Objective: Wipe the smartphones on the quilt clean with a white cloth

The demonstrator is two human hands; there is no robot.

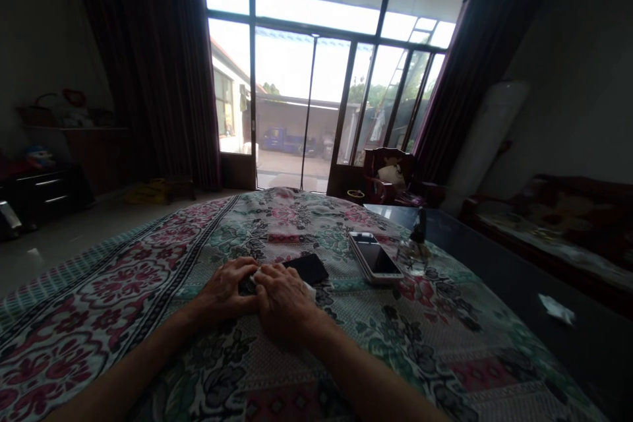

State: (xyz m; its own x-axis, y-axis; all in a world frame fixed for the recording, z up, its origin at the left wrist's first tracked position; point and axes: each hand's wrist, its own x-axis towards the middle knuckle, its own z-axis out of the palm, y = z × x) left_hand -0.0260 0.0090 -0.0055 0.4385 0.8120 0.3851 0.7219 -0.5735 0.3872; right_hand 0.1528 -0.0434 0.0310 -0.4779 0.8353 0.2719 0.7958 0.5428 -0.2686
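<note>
Both hands are close together on the patterned tablecloth. My right hand (284,293) presses down with bent fingers on a white tissue (310,291), whose edges show beside the palm and near the fingertips. A dark smartphone (309,268) lies flat just beyond that hand, its left part hidden by the fingers. My left hand (230,291) is curled, thumb and fingertips meeting the right hand's fingers; what it grips between them is too dark to make out. To the right lies a larger white-edged device with a dark screen (376,257), apart from both hands.
A clear glass container with a dark top (416,250) stands right of the white-edged device. The tablecloth (420,356) covers a rounded table. Beyond its right side is a dark glossy surface (524,277) with a crumpled white tissue (558,309). A wooden chair (390,175) stands near the glass doors.
</note>
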